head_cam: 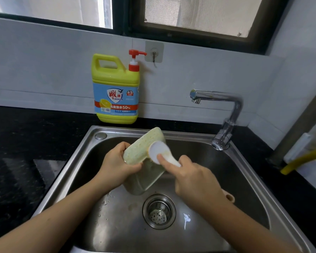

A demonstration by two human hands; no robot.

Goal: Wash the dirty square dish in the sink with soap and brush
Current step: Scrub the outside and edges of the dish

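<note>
Left hand [115, 167] grasping dish [144, 143] by its left edge, dish tilted over sink [69, 172], long axis running from far edge above the grip down toward drain [159, 211]; right hand [193, 179] clenched round brush [158, 149], forefinger on its head, head pointing up-left against dish just right of that grip.

Left hand [115, 167], right hand [195, 178] apparently gripping
</note>
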